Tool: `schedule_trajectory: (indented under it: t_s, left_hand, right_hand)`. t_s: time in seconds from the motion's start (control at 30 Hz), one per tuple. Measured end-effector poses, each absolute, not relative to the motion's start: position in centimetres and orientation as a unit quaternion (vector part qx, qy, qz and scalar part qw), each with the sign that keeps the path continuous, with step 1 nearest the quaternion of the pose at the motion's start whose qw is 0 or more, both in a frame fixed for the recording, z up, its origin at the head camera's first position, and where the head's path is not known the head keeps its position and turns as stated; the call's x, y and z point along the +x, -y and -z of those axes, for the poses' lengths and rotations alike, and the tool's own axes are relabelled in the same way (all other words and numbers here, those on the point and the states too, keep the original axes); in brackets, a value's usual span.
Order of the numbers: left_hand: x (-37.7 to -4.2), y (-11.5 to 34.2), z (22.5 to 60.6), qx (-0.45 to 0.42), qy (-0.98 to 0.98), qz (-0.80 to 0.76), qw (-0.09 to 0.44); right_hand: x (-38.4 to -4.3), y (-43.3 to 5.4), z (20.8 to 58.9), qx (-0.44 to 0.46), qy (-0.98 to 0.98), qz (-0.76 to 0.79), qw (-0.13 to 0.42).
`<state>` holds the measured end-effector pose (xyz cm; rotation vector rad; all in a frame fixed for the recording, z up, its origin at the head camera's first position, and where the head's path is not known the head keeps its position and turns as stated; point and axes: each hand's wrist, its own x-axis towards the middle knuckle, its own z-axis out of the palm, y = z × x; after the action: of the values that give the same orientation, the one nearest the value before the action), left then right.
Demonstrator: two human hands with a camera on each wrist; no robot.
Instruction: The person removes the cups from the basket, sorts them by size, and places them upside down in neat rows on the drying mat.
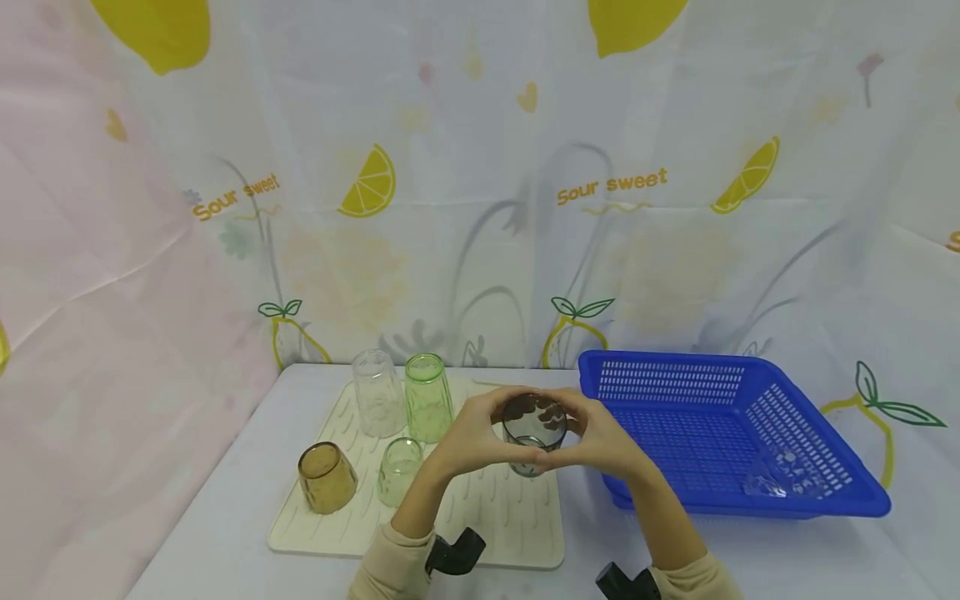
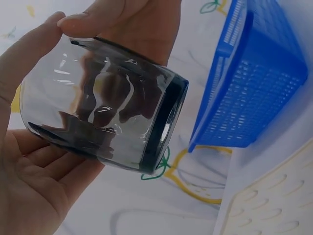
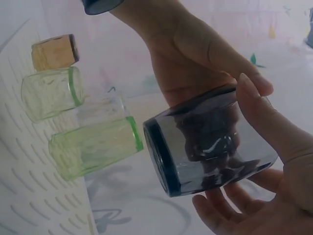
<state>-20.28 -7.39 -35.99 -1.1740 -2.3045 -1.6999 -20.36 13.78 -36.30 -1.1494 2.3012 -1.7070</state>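
A smoky grey glass tumbler is held between both hands over the right part of a cream drying mat. My left hand grips its left side and my right hand its right side, thumbs meeting at the near side. In the left wrist view the thick base of the tumbler points toward the mat. Fingers behind the tumbler show through its wall in the right wrist view.
Upside down on the mat stand an amber glass, a short pale green glass, a tall green glass and a tall clear glass. Right of it, a blue plastic basket contains something clear and shiny. Behind hangs a printed cloth.
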Motion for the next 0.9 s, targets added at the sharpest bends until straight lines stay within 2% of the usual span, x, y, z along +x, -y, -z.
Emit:
schedule_trajectory:
  t_s: [0.17,0.47,0.63,0.9]
  left_hand:
    - [-20.1,7.3,35.6,-0.368,0.759,0.535,0.059]
    - [-19.9,6.7,34.7,-0.351,0.757,0.548,0.059]
    - [-19.8,6.8,34.8,-0.351,0.748,0.561,0.045]
    - [-19.7,8.3,35.5,-0.333,0.724,0.604,0.013]
  right_hand:
    - [-20.3,-13.5,37.6,-0.363,-0.720,0.590,0.043]
    - [-20.1,-12.0,41.8,-0.341,-0.643,0.678,0.105]
    - [-19.9,-11.8,42.5,-0.327,-0.614,0.711,0.101]
    - [-20.0,-14.0,41.3,-0.342,-0.558,0.752,0.084]
